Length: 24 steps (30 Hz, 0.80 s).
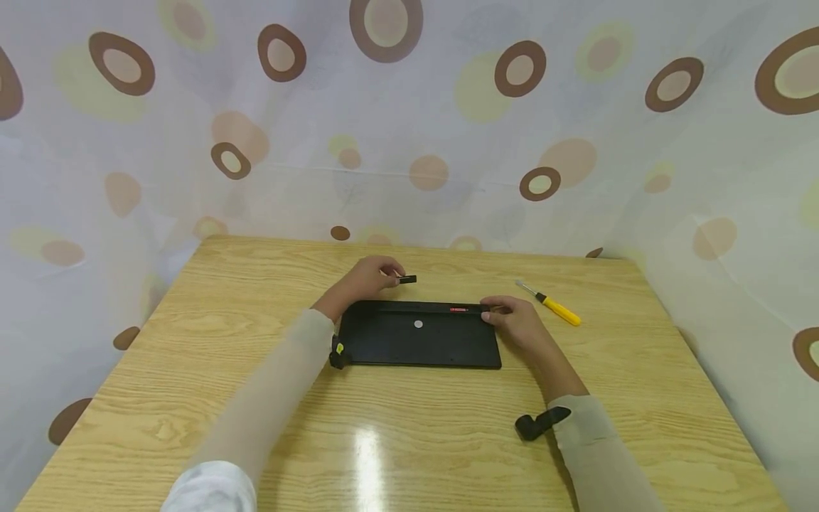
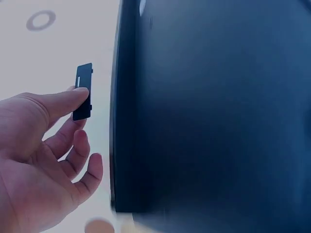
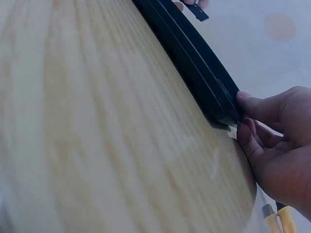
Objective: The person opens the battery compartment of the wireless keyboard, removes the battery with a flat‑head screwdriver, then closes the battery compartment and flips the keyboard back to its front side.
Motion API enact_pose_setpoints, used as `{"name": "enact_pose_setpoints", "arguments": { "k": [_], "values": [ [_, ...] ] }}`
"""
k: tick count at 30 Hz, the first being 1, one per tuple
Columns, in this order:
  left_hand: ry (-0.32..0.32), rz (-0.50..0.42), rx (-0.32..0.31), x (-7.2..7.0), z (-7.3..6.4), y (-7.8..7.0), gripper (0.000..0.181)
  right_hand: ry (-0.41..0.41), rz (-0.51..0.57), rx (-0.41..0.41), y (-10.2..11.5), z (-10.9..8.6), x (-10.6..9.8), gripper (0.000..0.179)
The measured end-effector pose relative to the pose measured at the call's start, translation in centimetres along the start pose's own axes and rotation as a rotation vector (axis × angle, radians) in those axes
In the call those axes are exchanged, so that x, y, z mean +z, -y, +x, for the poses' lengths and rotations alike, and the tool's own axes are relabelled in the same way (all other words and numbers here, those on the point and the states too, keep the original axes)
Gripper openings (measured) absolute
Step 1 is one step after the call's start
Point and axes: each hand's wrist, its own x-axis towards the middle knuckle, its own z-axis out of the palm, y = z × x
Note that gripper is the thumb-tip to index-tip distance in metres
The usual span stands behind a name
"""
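Observation:
A black keyboard (image 1: pixel 384 341) lies underside up on the table, with a round pale sticker (image 1: pixel 419 324) in its middle. Near its far edge, a red battery (image 1: pixel 458 309) shows in a narrow slot. Just beyond that edge, my left hand (image 1: pixel 371 276) pinches a small black battery cover (image 2: pixel 83 92) between thumb and fingers, held apart from the keyboard. Two small tabs stick out along one side of the cover. At the far right corner, my right hand (image 1: pixel 517 321) grips the keyboard, thumb on one face and fingers at its end.
To the right of the keyboard lies a screwdriver (image 1: pixel 557 308) with a yellow handle, its tip pointing away to the left. The wooden table (image 1: pixel 409 427) meets a patterned curtain (image 1: pixel 409 142) at the back and sides.

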Motion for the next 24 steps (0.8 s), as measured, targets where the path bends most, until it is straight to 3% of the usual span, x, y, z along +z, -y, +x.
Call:
{"name": "enact_pose_setpoints", "arguments": {
  "k": [12,17,24],
  "values": [
    [-0.001,0.062,-0.077,-3.1,-1.8,5.0,0.026,-0.005,0.096,0.019,0.1,-0.1,0.1,0.038],
    [0.02,0.098,-0.083,-3.8,-2.3,5.5,0.028,-0.008,0.099,0.023,0.0,0.0,0.1,0.038],
    [0.023,0.125,-0.101,-4.0,-2.2,4.9,0.027,-0.004,0.117,0.033,-0.2,0.1,0.2,0.038]
  ]
}}
